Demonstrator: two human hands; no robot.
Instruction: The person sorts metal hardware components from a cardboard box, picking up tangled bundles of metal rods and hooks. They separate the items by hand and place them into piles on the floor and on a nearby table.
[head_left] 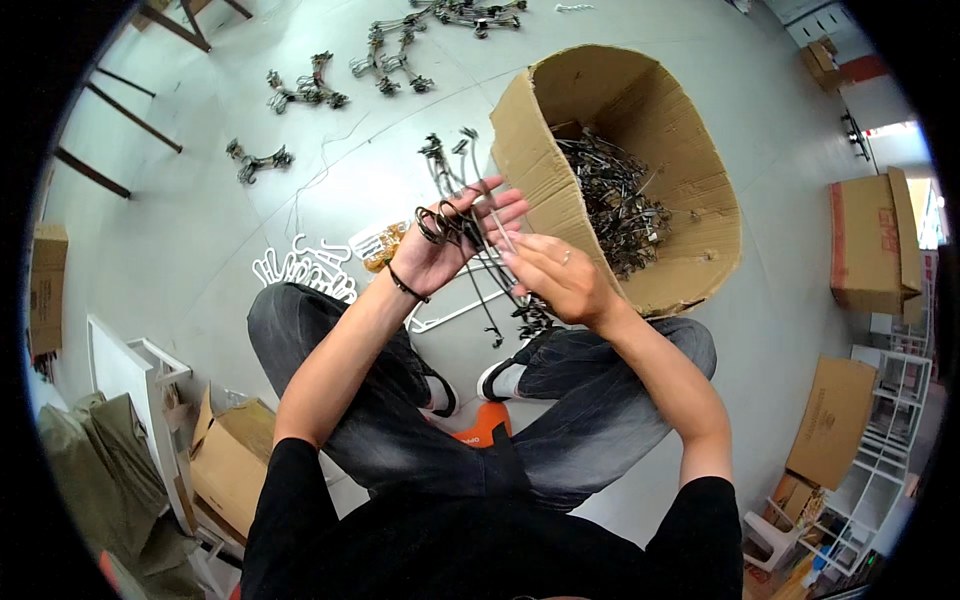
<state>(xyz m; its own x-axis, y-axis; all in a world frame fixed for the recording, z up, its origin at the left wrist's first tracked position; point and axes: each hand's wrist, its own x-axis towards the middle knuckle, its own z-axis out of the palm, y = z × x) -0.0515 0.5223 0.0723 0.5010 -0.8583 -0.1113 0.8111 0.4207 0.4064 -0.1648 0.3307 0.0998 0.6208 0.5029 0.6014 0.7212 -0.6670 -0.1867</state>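
Note:
In front of me my left hand (428,262) is turned palm up, holding a few metal clip hangers (462,228). Their dark curved hooks lie over the palm by the thumb, and the fingers are stretched out behind. Close against it, my right hand (568,285) pinches the thin rod of one hanger between thumb and fingers. Dark clips stick out above and below my hands. More dark clips (535,318) show under my right hand, partly hidden. To the right stands a cardboard box (540,160), tilted toward me, with a tangled heap of clip hangers (620,205) inside.
Bundled clip hangers (305,85) lie in groups on the far floor. White plastic hooks (300,272) are piled by my left knee, beside an amber-coloured packet (385,245). An orange stool (490,422) shows between my legs. Cartons (235,455) stand at both sides.

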